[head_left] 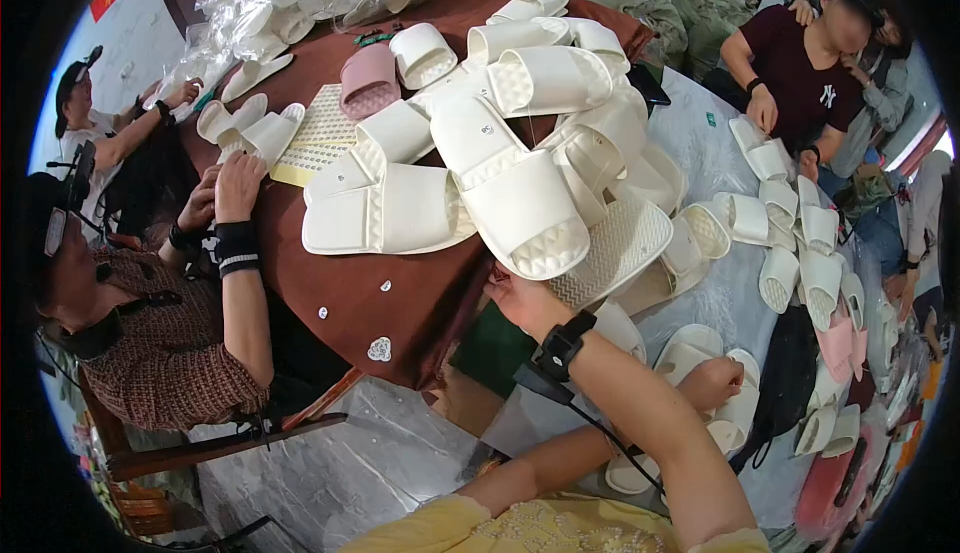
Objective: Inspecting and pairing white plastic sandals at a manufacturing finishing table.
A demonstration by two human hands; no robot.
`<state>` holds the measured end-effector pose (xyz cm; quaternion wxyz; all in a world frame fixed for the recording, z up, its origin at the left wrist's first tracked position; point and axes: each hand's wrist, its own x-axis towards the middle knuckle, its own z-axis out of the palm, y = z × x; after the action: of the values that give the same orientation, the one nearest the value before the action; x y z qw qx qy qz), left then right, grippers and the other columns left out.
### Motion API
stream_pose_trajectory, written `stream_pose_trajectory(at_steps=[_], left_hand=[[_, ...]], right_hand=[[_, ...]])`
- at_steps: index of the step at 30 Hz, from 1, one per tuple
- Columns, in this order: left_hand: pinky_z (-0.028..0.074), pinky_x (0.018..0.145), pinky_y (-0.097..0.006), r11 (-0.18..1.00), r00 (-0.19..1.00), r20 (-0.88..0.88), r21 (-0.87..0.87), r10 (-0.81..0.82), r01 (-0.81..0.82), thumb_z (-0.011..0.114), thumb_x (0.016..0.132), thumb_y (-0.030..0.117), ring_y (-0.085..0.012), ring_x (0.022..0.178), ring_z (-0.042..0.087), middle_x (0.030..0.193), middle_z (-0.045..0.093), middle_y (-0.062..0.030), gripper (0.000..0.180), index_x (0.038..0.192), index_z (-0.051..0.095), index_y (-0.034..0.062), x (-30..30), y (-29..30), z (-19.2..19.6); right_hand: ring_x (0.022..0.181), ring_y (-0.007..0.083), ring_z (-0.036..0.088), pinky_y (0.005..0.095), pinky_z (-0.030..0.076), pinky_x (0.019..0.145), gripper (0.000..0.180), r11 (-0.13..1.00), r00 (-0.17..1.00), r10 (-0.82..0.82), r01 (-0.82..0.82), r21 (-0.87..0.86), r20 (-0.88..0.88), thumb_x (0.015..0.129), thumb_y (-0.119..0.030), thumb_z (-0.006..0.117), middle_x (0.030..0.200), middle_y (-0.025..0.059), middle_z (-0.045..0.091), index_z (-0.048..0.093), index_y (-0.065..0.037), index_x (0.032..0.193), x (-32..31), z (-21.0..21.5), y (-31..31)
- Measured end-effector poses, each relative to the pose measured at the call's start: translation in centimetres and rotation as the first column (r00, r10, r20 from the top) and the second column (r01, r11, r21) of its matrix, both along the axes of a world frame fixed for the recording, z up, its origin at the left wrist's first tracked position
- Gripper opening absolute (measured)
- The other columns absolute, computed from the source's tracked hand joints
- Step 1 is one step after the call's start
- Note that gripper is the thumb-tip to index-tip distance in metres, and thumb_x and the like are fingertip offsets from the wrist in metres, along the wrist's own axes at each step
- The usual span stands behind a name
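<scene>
My forearms cross in front of me. My right hand [528,303], with a black wristband device, reaches to the corner of the brown-covered table. Its fingers are curled just below the toe of a large white slipper [512,178]; what they pinch, if anything, is hidden. My left hand [712,383] reaches to the right, closed on a white slipper [738,408] in a pair on the plastic-covered surface. Beside my right hand, a slipper with a zigzag sole [618,253] leans against the heap. More white slippers [425,203] are piled on the table.
At left, a person [165,323] handles white slippers beside yellow sticker sheets [320,138]. A pink slipper [369,81] and bagged slippers [280,13] lie farther back. Another person [800,73] at right holds a slipper. Several slippers [820,283] and a black bag [785,383] lie at right.
</scene>
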<state>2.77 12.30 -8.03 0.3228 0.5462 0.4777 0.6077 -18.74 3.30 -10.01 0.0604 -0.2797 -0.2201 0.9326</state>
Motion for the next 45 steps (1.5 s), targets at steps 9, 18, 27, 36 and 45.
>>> stream_pose_trajectory(at_steps=[9, 18, 27, 36, 45], left_hand=[[0.043, 0.064, -0.035, 0.998, 0.998, -0.053, -0.065, 0.018, -0.022, 0.063, 0.068, 0.007, -0.0276, 0.071, 0.055, 0.076, 0.054, -0.0130, 0.015, 0.079, 0.054, 0.0028, -0.9, 0.3, 0.0], [0.042, 0.060, -0.036, 0.988, 0.997, -0.032, -0.143, -0.070, 0.064, 0.060, 0.071, 0.008, -0.0278, 0.065, 0.054, 0.069, 0.053, -0.0149, 0.011, 0.075, 0.053, 0.0012, 0.2, 0.4, 0.8], [0.043, 0.062, -0.038, 0.958, 0.986, 0.158, -0.272, -0.046, 0.089, 0.060, 0.069, 0.008, -0.0303, 0.068, 0.054, 0.070, 0.053, -0.0158, 0.011, 0.075, 0.053, 0.0021, 1.3, 0.6, -1.4], [0.043, 0.064, -0.036, 0.998, 1.000, -0.019, -0.063, 0.021, -0.022, 0.063, 0.070, 0.010, -0.0285, 0.072, 0.055, 0.075, 0.055, -0.0141, 0.015, 0.079, 0.055, 0.0026, -1.2, -0.4, 0.3], [0.043, 0.065, -0.037, 0.981, 0.990, -0.078, -0.165, -0.113, 0.099, 0.061, 0.073, 0.012, -0.0290, 0.073, 0.055, 0.076, 0.056, -0.0140, 0.014, 0.081, 0.055, 0.0023, -1.7, -0.6, 1.6]], right_hand=[[0.093, 0.0239, 0.054, 0.0396, 0.043, 0.084, 0.012, 0.978, 0.987, 0.147, -0.154, 0.141, 0.065, 0.085, -0.009, 0.047, 0.098, 0.0086, 0.054, 0.049, -0.006, 0.097, 1.8, 3.3, 1.2], [0.072, 0.0196, 0.045, 0.0367, 0.044, 0.072, 0.012, 0.950, 0.943, 0.260, -0.288, 0.117, 0.207, 0.081, 0.000, 0.042, 0.083, 0.0057, 0.045, 0.045, -0.008, 0.089, 0.3, -0.6, -0.8], [0.081, 0.0169, 0.053, 0.0314, 0.048, 0.076, 0.015, 0.935, 0.973, 0.210, -0.227, 0.271, 0.091, 0.083, -0.003, 0.049, 0.090, 0.0041, 0.051, 0.050, -0.007, 0.098, 1.8, 1.0, -0.4], [0.090, 0.0165, 0.053, 0.0318, 0.044, 0.080, 0.019, 0.901, 0.987, 0.002, -0.072, 0.429, 0.161, 0.083, -0.011, 0.053, 0.097, 0.0045, 0.055, 0.052, -0.007, 0.101, 0.5, 1.7, -1.2], [0.087, 0.0160, 0.043, 0.0283, 0.034, 0.078, 0.043, 0.992, 0.998, -0.065, 0.065, -0.109, 0.005, 0.083, -0.052, 0.034, 0.097, 0.0004, 0.050, 0.049, -0.017, 0.103, -0.8, 0.1, -2.6]])
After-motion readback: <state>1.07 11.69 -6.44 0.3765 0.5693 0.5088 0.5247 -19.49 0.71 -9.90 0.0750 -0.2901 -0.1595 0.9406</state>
